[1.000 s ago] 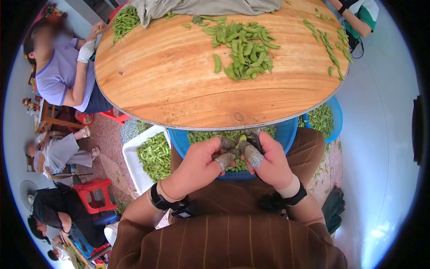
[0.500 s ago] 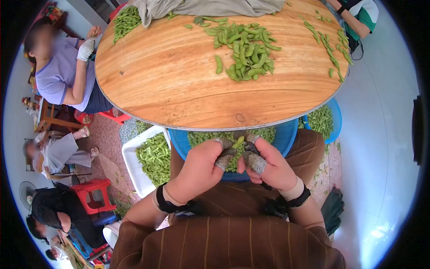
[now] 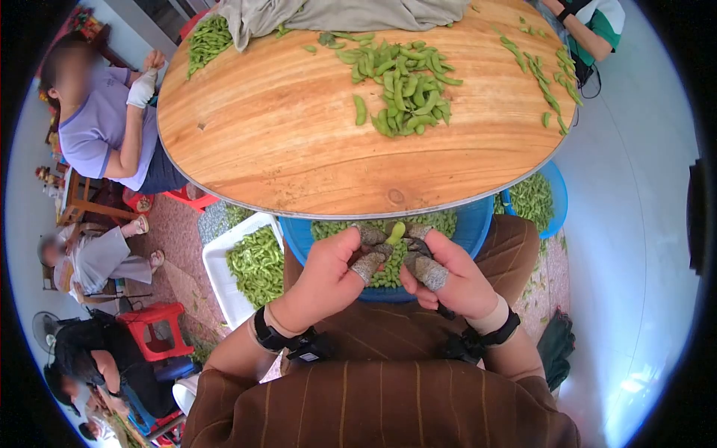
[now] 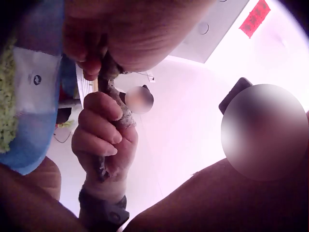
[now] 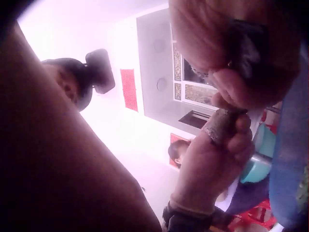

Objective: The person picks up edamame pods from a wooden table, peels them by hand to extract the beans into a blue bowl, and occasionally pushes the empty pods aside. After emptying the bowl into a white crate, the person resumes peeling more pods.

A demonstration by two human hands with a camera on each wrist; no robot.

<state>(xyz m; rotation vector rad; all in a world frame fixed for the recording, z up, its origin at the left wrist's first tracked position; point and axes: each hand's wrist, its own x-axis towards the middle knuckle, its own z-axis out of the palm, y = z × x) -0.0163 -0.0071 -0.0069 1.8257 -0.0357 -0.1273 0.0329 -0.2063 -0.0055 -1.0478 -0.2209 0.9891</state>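
Note:
In the head view both hands meet over a blue basin point(image 3: 478, 243) of shelled green beans point(image 3: 328, 228), worn grey wrapping round their thumbs and fingertips. A green soybean pod point(image 3: 396, 233) stands up between them. My left hand point(image 3: 325, 272) pinches it between thumb and fingers from the left. From the other side, my right hand point(image 3: 459, 278) pinches at the same pod with thumb and forefinger. In the left wrist view the right hand's other fingers curl round a dark strip point(image 4: 102, 166); I cannot tell what it is. The right wrist view mostly hides the pod behind the fingers.
A round wooden table point(image 3: 276, 134) bears a heap of soybean pods point(image 3: 411, 86) and a grey cloth point(image 3: 336, 15). At left stands a white tray point(image 3: 216, 272) of pods, at right a blue basket point(image 3: 559, 198). Other people sit around, one wearing a white glove point(image 3: 141, 89).
The pod, mostly hidden a second ago, came into view tilted to the right and now stands more upright between the fingers. The right thumb has shifted slightly; both hands stay above the basin.

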